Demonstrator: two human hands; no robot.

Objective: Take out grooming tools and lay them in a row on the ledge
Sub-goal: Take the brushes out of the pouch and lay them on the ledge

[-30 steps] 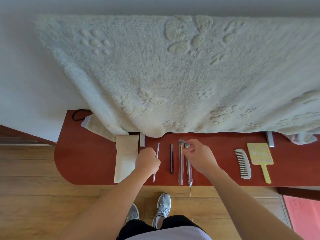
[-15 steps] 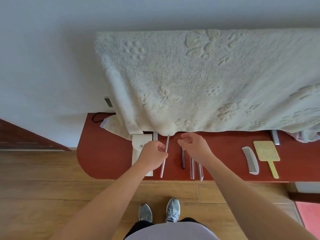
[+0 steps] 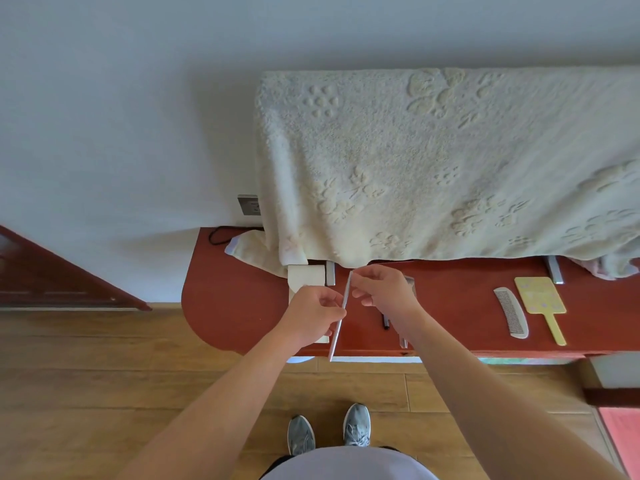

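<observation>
A thin silver tool [image 3: 337, 329] is lifted above the red ledge [image 3: 235, 299]. My left hand [image 3: 311, 315] pinches its middle, and my right hand [image 3: 384, 296] pinches its upper end. Under my right wrist lie a dark pen-like tool [image 3: 385, 322] and the tips of clear-sleeved tools [image 3: 402, 341], mostly hidden. The cream pouch [image 3: 306, 276] lies behind my left hand. A white comb [image 3: 511, 311] and a yellow hand mirror [image 3: 540, 299] lie to the right.
A cream blanket [image 3: 433, 161] hangs over the back of the ledge. A wall socket [image 3: 248, 205] and a black cord [image 3: 216, 235] sit at the left end. Wooden floor and my grey shoes [image 3: 329, 431] are below.
The silver tool has come up off the ledge in my left hand, and my right hand has moved left from the sleeved tools to pinch its top. The view has shifted left.
</observation>
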